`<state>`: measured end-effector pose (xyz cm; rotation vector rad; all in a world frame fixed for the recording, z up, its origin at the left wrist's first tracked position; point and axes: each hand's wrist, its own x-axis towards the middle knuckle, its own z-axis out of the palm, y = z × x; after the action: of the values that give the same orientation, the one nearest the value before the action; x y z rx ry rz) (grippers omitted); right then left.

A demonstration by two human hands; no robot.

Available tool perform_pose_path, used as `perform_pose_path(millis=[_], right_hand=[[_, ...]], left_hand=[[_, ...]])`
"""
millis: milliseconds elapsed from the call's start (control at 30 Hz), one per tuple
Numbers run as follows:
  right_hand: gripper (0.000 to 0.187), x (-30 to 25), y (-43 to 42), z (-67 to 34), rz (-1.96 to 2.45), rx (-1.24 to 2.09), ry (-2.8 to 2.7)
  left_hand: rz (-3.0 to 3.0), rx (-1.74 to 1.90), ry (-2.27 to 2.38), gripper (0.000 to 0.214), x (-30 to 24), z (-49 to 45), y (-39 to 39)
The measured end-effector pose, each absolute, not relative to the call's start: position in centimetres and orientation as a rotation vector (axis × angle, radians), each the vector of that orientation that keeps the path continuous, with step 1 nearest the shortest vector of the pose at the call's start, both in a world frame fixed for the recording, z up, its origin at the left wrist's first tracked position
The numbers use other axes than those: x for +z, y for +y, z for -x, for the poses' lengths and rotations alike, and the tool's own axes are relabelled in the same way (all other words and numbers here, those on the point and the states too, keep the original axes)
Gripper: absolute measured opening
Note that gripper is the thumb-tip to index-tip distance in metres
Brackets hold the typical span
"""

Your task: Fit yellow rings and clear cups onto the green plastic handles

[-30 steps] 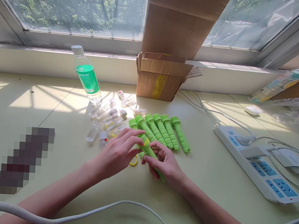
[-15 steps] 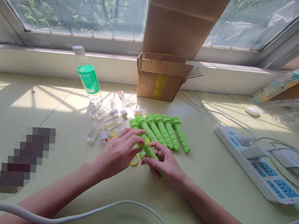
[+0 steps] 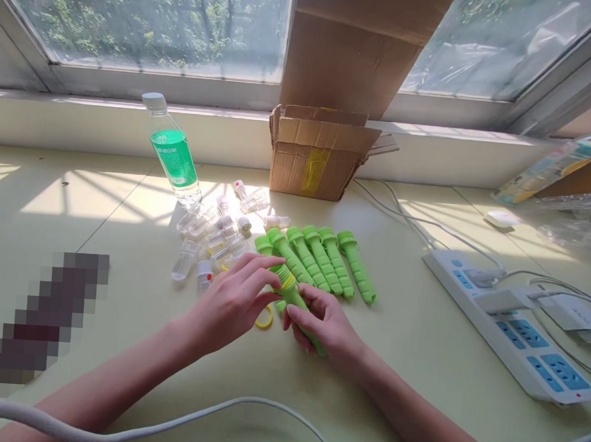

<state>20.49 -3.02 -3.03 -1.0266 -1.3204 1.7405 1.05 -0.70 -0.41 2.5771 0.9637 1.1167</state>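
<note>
Clear bottle (image 3: 174,157), green label, white cap: standing at the back left. Clear ribbed covers (image 3: 185,259), several: scattered on the table (image 3: 120,304) in front of it. White cap with red dot (image 3: 205,274): just beside the left hand (image 3: 233,300), whose fingertips pinch the threaded upper end of a green handle. Yellow ring (image 3: 271,318): flat on the table below those fingers. Green handle (image 3: 298,301), yellow band near its threads: tilted between both hands. Further green handles (image 3: 324,259): lying side by side behind. Right hand (image 3: 326,323): wrapped round the held handle's lower body. Power strip (image 3: 485,312): far right.
</note>
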Motion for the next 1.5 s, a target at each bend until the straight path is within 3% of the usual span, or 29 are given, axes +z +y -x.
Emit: perform_pose_path(millis=[700, 867, 1033, 1500], right_hand=[[0.034, -3.4, -2.8, -20.8, 1.02, 1.794, -1.253], [0.024, -2.8, -2.9, -20.6, 0.941, 1.765, -1.273], [0.034, -2.3, -2.8, -20.6, 0.934, 1.785, -1.366], [0.021, -3.0, -2.8, -20.7, 0.909, 1.778, -1.316]], left_hand=[[-2.59, 1.055, 0.965, 0.012, -0.5, -1.0, -0.7], [-2.566, 1.135, 0.954, 0.013, -0.7, -1.1, -0.8], [-2.581, 1.07, 0.971, 0.017, -0.3, -1.0, -0.9], [-2.58, 1.136, 0.983, 0.015, -0.7, -1.3, -1.0]])
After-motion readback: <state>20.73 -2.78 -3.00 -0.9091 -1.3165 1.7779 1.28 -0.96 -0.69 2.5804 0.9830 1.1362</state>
